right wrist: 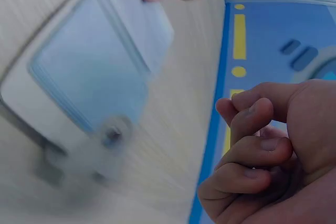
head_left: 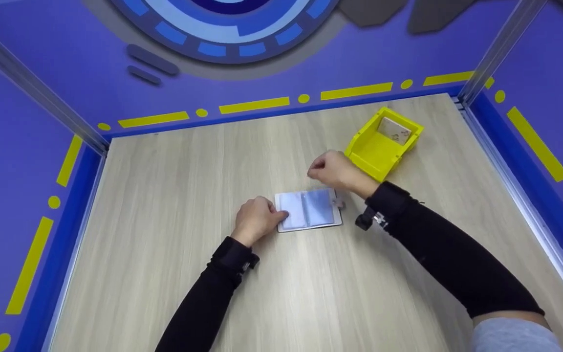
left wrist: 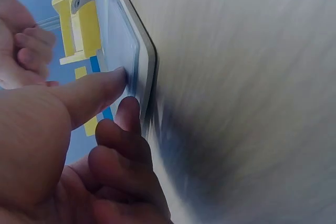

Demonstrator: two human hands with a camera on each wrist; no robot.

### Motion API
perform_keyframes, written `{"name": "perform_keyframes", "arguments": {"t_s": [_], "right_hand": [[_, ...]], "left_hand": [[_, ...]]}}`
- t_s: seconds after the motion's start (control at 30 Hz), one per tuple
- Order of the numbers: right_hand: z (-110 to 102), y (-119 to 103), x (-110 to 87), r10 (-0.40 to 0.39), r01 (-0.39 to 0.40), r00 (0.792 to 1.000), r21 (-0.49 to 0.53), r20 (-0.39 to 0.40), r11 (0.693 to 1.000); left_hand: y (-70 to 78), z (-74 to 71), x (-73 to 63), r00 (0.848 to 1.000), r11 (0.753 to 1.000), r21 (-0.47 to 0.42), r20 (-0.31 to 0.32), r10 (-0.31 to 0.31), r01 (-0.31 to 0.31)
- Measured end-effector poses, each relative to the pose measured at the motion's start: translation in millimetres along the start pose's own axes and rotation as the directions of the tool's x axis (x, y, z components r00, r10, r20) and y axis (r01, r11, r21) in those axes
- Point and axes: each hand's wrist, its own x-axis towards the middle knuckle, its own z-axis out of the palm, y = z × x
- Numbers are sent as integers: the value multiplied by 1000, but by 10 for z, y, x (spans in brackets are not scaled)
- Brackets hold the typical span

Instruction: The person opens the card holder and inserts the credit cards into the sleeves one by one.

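A white card holder lies spread out on the table, with clear bluish plastic sleeves on both halves. A strap with a round metal snap sticks out from its right side. My left hand pinches the left edge, the thumb on top of the sleeve and the index fingertip at the rim. Above and beyond the holder's right half is my right hand, its fingers curled in and the thumb touching the index finger. Nothing shows between them.
Just past the right hand stands a yellow bin, with a pale card bearing a small brown pattern against its inner back wall. Blue panels with yellow marks enclose the wooden table at the back and sides.
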Motion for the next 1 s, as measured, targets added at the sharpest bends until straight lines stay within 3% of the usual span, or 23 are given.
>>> {"name": "perform_keyframes", "arguments": {"t_s": [0.13, 0.3, 0.43, 0.57, 0.73, 1.0], "right_hand": [[-306, -43, -21, 24, -24, 998, 9, -56, 1000], [-753, -34, -25, 52, -61, 985, -53, -165, 997], [-1108, 121, 11, 100, -146, 950, -140, -295, 979], [-1376, 426, 59, 184, -264, 908, -172, -376, 949], [-1576, 827, 117, 226, -323, 881, -179, -416, 929], [-1627, 1272, 175, 188, -338, 871, -275, -454, 900]], "left_hand": [[-10, 5, -15, 1000, 1000, -17, 3, -6, 6], [-26, 21, -23, 1000, 999, -34, 6, -4, 4], [-38, 30, -8, 1000, 999, -46, -3, 11, -11], [-43, 34, 1, 1000, 999, -48, -4, 26, -26], [-51, 24, 9, 1000, 998, -55, 2, 27, -26], [-53, 25, 32, 1000, 997, -76, 14, 13, -12]]}}
